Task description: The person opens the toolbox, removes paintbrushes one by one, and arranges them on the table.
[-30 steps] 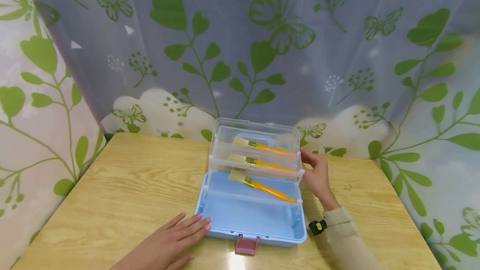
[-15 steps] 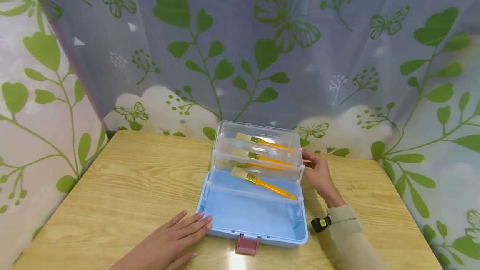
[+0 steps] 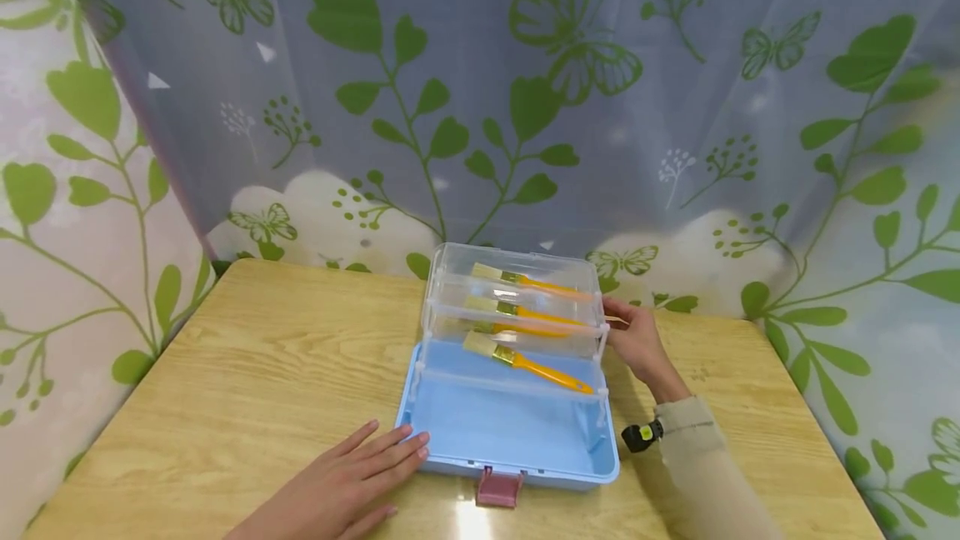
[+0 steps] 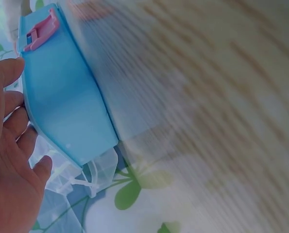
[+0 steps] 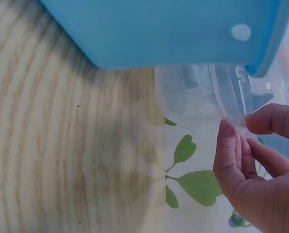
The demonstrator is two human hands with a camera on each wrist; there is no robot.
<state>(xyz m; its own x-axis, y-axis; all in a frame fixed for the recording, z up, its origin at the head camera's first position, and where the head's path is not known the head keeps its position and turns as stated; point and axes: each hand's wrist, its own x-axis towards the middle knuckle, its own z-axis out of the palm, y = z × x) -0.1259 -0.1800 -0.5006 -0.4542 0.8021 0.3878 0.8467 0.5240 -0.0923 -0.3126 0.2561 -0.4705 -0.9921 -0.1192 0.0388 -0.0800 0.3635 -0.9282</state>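
Note:
A light blue plastic box stands open on the table, its clear lid leaning back. Stepped clear trays between them hold orange-handled paintbrushes with pale bristles. My left hand lies at the front left corner, its fingers on the rim; the left wrist view shows these fingers against the box wall. At the back right, my right hand holds the lid's side edge. Up close in the right wrist view, its thumb and fingers pinch the clear plastic.
A pink latch hangs down from the box's front. The wooden table extends on both sides of the box. Behind it hangs a grey-blue curtain with green leaves and butterflies. A small black device sits on the right wrist.
The clear lid has tilted slightly further back with my right hand on it, and the trays have shifted back. Box and left hand have moved a little; the view has shifted slightly too.

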